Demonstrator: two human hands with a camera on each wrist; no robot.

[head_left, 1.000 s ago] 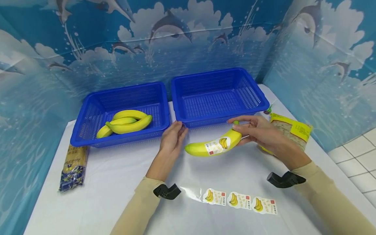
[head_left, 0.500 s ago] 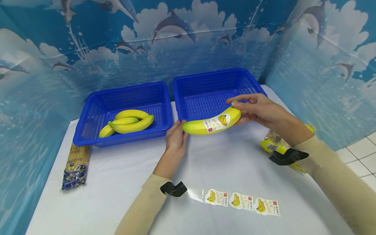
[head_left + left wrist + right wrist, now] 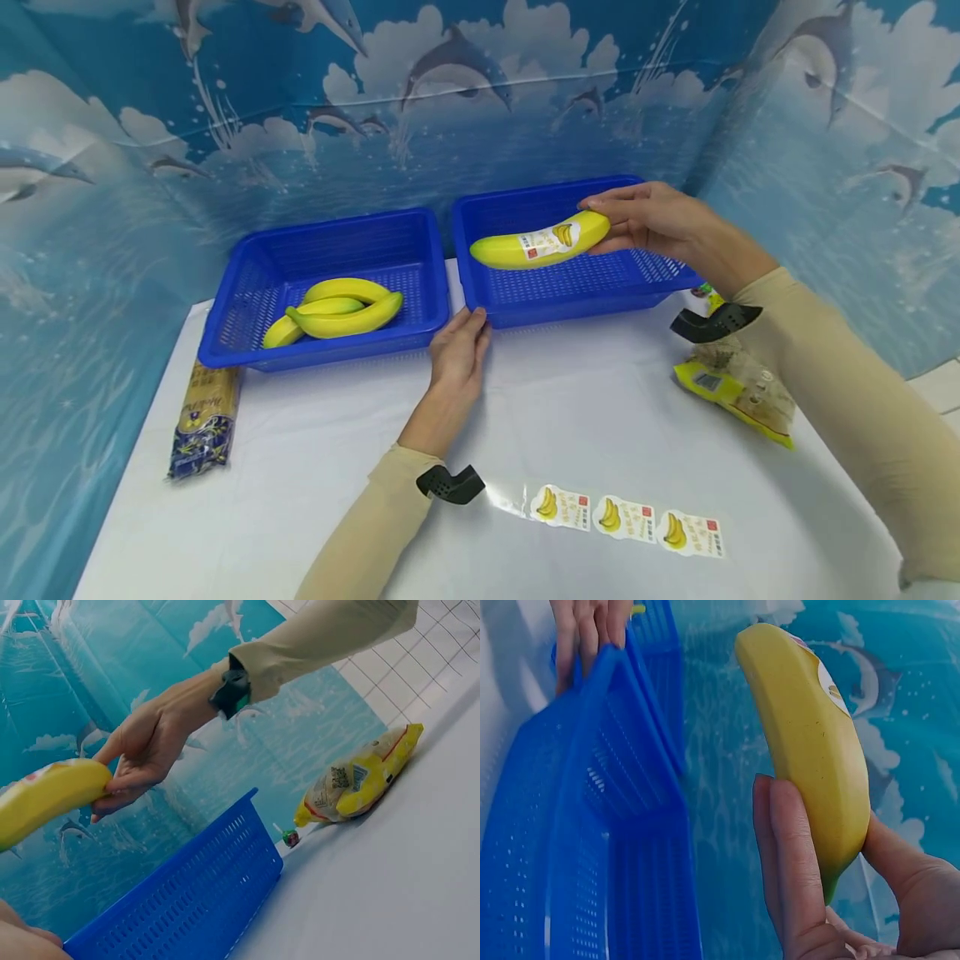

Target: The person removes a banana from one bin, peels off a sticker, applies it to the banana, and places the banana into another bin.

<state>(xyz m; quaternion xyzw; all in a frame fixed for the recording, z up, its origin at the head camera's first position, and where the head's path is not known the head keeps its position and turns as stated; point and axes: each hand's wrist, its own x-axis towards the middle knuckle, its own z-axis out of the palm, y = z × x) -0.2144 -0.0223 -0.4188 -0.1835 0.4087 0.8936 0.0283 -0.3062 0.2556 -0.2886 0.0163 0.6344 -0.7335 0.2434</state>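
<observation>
My right hand [image 3: 652,221] pinches a yellow banana [image 3: 498,250] by its stem end, above the right blue basket [image 3: 517,312]. A white label [image 3: 551,240] with a banana picture sits on the banana's side. In the right wrist view the fingers and thumb grip the banana [image 3: 810,742] from both sides. At the front left corner of that basket, my left hand [image 3: 456,354] holds the rim with its fingertips, partly hidden. Several more bananas [image 3: 348,321] lie in the left blue basket [image 3: 337,354].
Three banana labels [image 3: 626,518] lie on a clear strip at the table's front. A blue-and-gold packet [image 3: 202,425] lies at the left, partly under the basket. A yellow-edged clear bag [image 3: 738,387] lies at the right. A dolphin-print curtain [image 3: 457,83] closes off the back.
My right hand has lifted the banana up and back, from in front of the right basket to above it. My left hand has stayed at the basket's corner.
</observation>
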